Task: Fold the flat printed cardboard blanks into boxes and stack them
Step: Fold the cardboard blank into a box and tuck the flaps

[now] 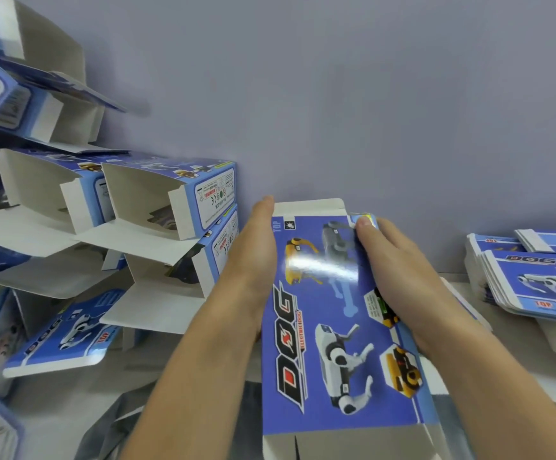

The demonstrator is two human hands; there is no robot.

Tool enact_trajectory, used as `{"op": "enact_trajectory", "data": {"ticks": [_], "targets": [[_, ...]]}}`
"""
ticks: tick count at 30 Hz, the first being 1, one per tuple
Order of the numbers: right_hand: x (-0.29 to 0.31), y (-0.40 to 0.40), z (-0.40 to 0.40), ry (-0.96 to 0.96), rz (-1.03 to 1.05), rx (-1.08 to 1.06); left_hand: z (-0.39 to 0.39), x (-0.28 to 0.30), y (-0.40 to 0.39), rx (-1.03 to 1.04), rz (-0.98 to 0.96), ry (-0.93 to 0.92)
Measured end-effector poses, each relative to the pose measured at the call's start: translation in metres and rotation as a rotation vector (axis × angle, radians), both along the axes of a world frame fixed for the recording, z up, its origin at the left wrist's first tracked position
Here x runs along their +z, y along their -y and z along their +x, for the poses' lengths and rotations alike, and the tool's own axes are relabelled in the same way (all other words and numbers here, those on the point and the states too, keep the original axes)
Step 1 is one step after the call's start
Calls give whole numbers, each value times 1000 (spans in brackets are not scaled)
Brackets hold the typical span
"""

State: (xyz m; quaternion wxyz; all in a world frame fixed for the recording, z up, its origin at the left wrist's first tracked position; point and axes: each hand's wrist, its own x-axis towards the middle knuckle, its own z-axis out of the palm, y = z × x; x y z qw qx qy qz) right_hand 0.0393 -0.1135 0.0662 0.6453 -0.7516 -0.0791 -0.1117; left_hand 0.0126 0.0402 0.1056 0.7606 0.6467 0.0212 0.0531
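A blue printed cardboard blank (329, 327) with robot-dog pictures and the word DOG lies lengthwise in front of me, between my hands. My left hand (253, 257) presses flat along its left edge with straight fingers. My right hand (399, 277) lies on the right side, its thumb on the printed face near the far right corner and its fingers wrapped over the right edge. White flaps show at the blank's far and near ends.
Folded open-ended boxes (157, 200) are stacked in several layers at the left against the grey wall (336, 94). A pile of flat blanks (535, 280) sits at the right on the pale table (71, 403).
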Motion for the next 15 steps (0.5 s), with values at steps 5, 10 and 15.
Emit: {"op": "enact_trajectory", "data": {"ticks": [5, 10, 15], "targets": [[9, 3, -4, 41, 23, -74, 7, -4, -1, 165, 146, 12], [17, 7, -2, 21, -87, -167, 3, -1, -7, 87, 69, -10], [29, -1, -13, -16, 5, -130, -1, 2, -2, 34, -7, -4]]}}
